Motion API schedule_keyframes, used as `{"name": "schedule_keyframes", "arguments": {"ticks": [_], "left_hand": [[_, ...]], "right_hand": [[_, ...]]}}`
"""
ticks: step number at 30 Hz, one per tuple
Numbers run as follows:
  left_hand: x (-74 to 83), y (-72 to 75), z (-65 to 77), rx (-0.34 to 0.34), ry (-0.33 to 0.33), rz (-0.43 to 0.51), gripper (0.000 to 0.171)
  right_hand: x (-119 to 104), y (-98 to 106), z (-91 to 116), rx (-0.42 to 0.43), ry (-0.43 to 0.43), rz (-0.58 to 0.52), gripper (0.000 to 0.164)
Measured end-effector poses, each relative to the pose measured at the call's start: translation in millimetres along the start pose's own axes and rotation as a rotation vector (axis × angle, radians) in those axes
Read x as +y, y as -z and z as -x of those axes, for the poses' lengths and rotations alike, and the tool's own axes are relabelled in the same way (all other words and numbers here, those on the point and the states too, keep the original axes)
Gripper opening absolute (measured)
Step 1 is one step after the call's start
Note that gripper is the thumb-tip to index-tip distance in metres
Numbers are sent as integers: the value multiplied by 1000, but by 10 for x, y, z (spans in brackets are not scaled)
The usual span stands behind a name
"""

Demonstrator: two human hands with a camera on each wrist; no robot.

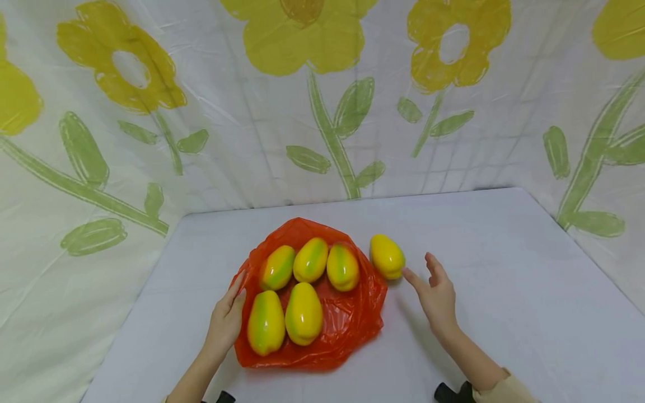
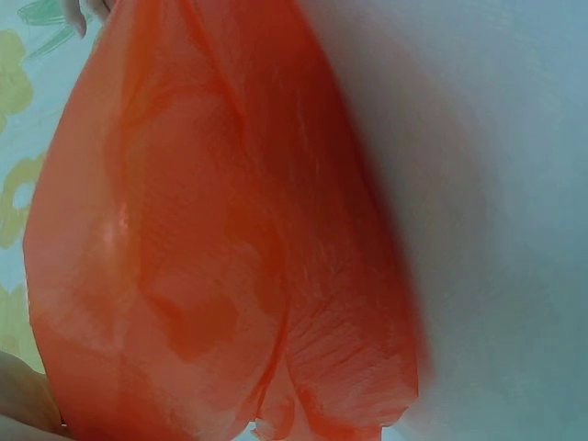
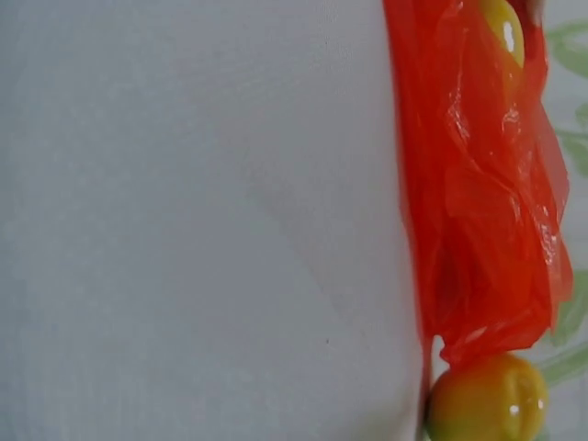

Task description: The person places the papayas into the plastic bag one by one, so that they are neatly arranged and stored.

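A red plastic bag (image 1: 342,319) lies spread on the table with its mouth facing up. Inside it sit several glossy yellow-green papayas (image 1: 304,314). At the bag's left rim, my left hand (image 1: 227,319) grips the plastic between thumb and fingers. One more papaya (image 1: 387,257) rests on the table just outside the bag's right edge. My right hand (image 1: 439,299) is beside that papaya, thumb and fingers spread, a fingertip close to its right side; whether it touches cannot be told. In the left wrist view the bag (image 2: 211,211) covers much of the picture.
A white-covered table (image 1: 504,268) stretches under everything. Behind and at both sides hangs a pale curtain (image 1: 242,140) printed with yellow flowers and green leaves. Black objects (image 1: 453,393) show by the right forearm and at the lower edge near the left.
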State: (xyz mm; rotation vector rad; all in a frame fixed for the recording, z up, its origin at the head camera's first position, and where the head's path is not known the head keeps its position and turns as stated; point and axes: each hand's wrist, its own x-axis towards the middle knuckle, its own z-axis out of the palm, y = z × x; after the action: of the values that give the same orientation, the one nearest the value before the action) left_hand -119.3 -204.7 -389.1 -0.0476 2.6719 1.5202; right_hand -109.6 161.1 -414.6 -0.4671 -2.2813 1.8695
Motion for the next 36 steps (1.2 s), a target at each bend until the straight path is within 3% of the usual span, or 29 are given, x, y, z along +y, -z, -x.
{"name": "schedule_keyframes", "arguments": {"ticks": [15, 24, 36], "left_hand": [[8, -8, -15, -13, -7, 3, 49], [15, -12, -36, -9, -15, -11, 49], [24, -18, -24, 5, 12, 0, 48]], "right_hand": [[-18, -6, -401, 13, -96, 13, 86], [-35, -35, -488, -91, -148, 35, 91], [-39, -179, -579, -175, -152, 115, 93]]}}
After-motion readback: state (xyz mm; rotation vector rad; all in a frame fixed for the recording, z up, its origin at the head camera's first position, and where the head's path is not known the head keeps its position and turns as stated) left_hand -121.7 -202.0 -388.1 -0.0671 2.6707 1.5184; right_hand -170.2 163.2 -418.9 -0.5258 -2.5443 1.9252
